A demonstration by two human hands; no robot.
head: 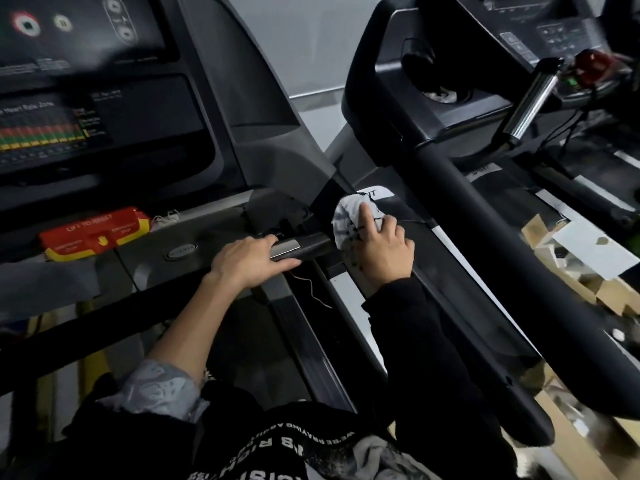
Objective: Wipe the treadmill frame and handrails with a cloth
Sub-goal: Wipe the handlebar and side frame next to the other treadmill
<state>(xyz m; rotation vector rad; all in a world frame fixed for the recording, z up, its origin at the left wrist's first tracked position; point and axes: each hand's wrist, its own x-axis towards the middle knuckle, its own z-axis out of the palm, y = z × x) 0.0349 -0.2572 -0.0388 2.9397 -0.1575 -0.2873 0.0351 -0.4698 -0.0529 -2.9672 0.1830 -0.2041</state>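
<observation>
I stand on a dark treadmill whose console (104, 109) fills the upper left. A short grip bar with a silver sensor plate (296, 247) sticks out to the right below the console. My left hand (247, 261) is closed around that bar. My right hand (381, 249) holds a white cloth with dark stripes (348, 216) and presses it against the far end of the bar, where it meets the black frame upright (294, 161). My index finger lies stretched over the cloth.
A red and yellow emergency stop tab (95, 232) sits under the console. A second treadmill's thick black handrail (485, 220) runs diagonally at the right. Cardboard boxes and paper (581, 258) lie on the floor between the machines. A thin loose cord (311, 289) hangs below the bar.
</observation>
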